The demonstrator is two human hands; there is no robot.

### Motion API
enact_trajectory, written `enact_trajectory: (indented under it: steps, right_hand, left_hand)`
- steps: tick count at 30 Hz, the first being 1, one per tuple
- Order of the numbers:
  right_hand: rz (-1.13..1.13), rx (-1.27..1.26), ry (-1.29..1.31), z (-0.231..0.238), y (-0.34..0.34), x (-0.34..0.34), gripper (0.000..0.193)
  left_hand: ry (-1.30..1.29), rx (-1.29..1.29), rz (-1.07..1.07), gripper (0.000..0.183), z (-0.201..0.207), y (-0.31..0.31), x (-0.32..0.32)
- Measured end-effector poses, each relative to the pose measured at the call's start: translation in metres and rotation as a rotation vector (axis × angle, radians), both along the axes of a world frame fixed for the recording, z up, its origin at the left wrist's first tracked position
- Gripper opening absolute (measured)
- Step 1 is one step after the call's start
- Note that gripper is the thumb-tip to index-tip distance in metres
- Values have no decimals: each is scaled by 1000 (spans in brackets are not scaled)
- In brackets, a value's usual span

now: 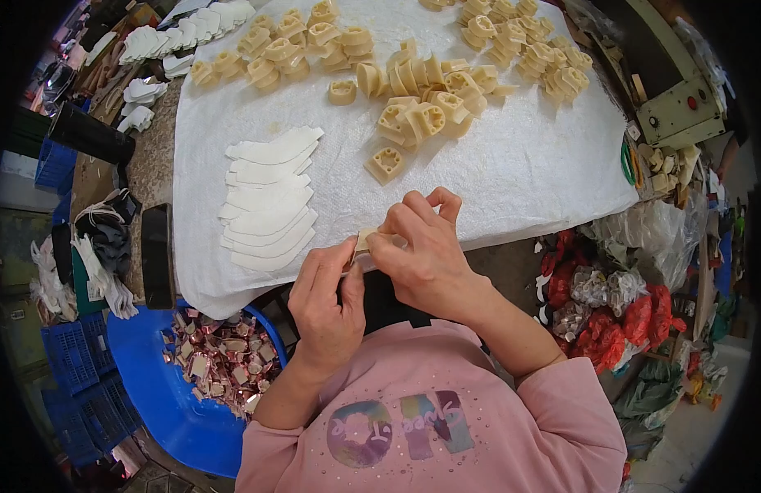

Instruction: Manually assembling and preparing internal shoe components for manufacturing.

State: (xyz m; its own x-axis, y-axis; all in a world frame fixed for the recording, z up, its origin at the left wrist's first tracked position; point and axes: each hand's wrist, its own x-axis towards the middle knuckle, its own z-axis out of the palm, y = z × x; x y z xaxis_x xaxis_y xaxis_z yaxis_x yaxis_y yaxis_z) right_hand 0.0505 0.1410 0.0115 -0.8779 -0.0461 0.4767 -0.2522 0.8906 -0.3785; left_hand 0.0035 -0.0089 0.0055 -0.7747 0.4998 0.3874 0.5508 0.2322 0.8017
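At the front edge of the table, my left hand (325, 297) and my right hand (417, 256) pinch a small cream plastic piece (364, 239) between them. My fingers cover most of it, so its full shape is hidden. Left of my hands, several white curved cut sheets (269, 201) lie overlapped in a column. One cream hollow plastic part (386, 164) rests alone just beyond my right hand. Behind it is a loose heap of similar cream parts (426, 119). A white woven cloth (512, 177) lies under all of these.
More cream parts stand in stacks (282, 53) at the far side. Below left, a blue basin (142, 386) holds many shiny pinkish pieces (224, 357). A dark phone-like slab (157, 255) lies at the left edge. Red and clear bags (615, 320) crowd the right; a beige control box (680, 111) stands beyond.
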Motion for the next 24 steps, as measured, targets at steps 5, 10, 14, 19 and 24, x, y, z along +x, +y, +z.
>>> enact_trajectory:
  steps: [5,10,14,19,24]
  right_hand:
    - [67,-208,49,-13,9,0,22]
    - [191,-523,26,-12,9,3,28]
    - [196,-597,-5,-15,13,5,25]
    - [257,-562,-143,-14,10,6,25]
    - [305,-542,-143,-15,7,7,25]
  left_hand:
    - [-423,265,-148,23,-13,-11,-8]
    - [-444,405,-251,23,-28,-6,-16]
    - [-256,241,-205,13,-21,1,-18]
    - [75,142,-157,12,-19,9,-17]
    - [44,154,-153,14,-24,4,-16]
